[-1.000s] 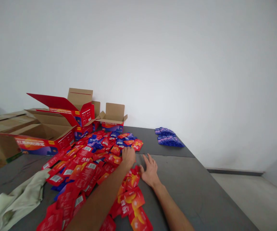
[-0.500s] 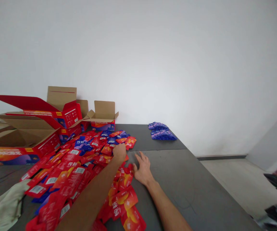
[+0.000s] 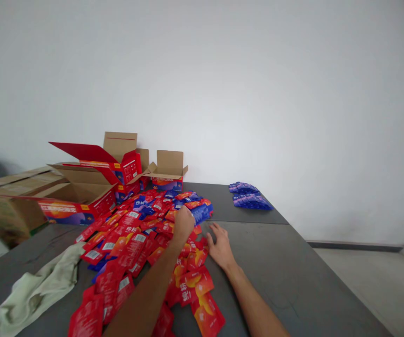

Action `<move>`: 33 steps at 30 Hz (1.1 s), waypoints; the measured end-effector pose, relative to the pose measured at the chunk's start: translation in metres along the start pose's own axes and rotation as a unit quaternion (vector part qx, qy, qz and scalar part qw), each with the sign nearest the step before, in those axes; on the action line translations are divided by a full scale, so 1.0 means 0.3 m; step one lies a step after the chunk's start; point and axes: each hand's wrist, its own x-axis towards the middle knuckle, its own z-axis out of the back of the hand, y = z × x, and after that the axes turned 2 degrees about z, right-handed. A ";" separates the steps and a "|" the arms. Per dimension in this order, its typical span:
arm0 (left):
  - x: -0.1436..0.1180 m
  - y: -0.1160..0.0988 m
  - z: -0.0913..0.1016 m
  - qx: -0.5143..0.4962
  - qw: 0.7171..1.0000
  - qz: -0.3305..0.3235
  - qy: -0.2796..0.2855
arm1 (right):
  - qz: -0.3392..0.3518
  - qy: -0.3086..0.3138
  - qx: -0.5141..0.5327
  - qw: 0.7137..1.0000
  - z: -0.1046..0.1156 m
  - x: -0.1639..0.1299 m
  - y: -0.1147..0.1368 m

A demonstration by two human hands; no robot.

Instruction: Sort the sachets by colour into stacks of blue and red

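Observation:
A big pile of red and blue sachets (image 3: 135, 234) covers the grey table (image 3: 286, 281). My left hand (image 3: 183, 223) reaches over the pile and is closed on a blue sachet (image 3: 202, 213), lifted just above the far edge of the heap. My right hand (image 3: 219, 245) lies flat and open on the table, fingers spread, touching the right edge of the pile. A separate stack of blue sachets (image 3: 249, 199) sits at the far right of the table.
Open red cardboard boxes (image 3: 93, 187) and a smaller open box (image 3: 167, 175) stand at the back left, plain brown cartons (image 3: 9, 201) beyond them. A pale green cloth (image 3: 37, 290) lies at the front left. A white wall rises behind; floor lies right.
My left hand has closed on a blue sachet and lifted it off the pile's far edge. My right hand has stayed flat on the table. The camera view swung slightly.

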 end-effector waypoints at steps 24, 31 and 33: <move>-0.241 0.072 -0.139 -0.237 0.969 -0.072 0.017 | -0.094 -0.035 0.178 0.979 0.009 -0.029 0.065; -0.265 0.032 -0.134 -0.334 0.934 -0.082 0.099 | -0.039 0.048 0.260 0.964 0.043 -0.042 0.123; -0.256 0.034 -0.128 -0.372 0.918 -0.077 0.110 | -0.019 0.069 0.280 0.957 0.046 -0.047 0.130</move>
